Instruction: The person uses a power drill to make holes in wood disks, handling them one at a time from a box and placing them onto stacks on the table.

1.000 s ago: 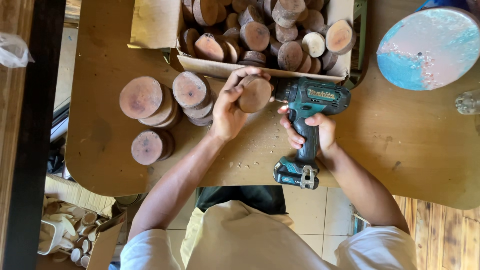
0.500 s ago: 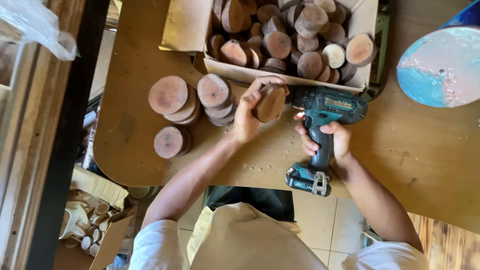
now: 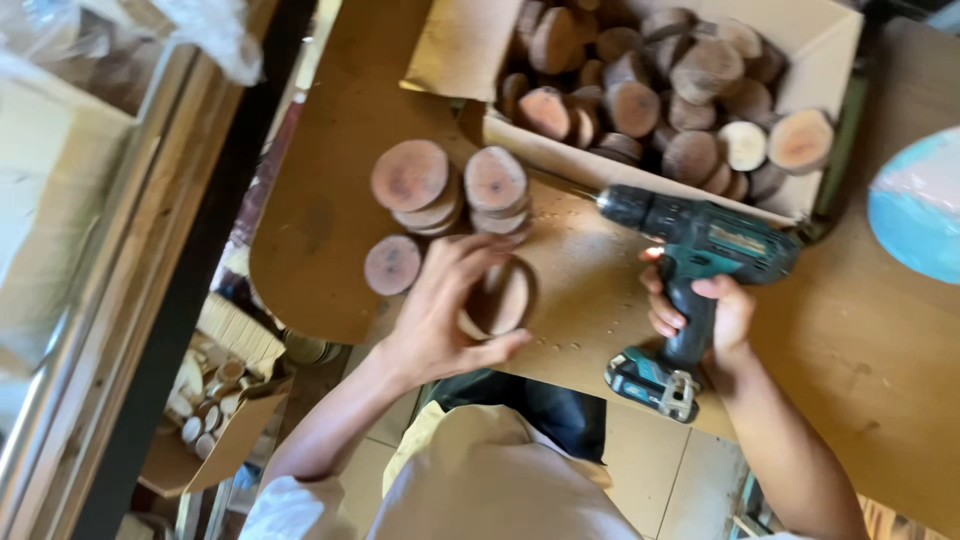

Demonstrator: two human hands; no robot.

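My left hand (image 3: 447, 305) grips a round wood slice (image 3: 500, 298) just above the brown tabletop (image 3: 320, 230), close to the near edge. My right hand (image 3: 700, 310) holds a teal cordless drill (image 3: 700, 245) by its grip, with its bit pointing left and now apart from the slice. Stacks of wood slices (image 3: 445, 190) stand on the table just beyond my left hand, and a single slice (image 3: 392, 265) lies to its left.
An open cardboard box (image 3: 820, 70) full of wood slices (image 3: 650, 90) sits at the far side of the table. A round blue-and-white disc (image 3: 915, 205) lies at the right. Below the table's left edge, another box (image 3: 215, 430) holds small wooden pieces.
My left hand has drawn the slice off the drill bit, down toward the near edge. The drill stays in my right hand. The view has shifted right and closer.
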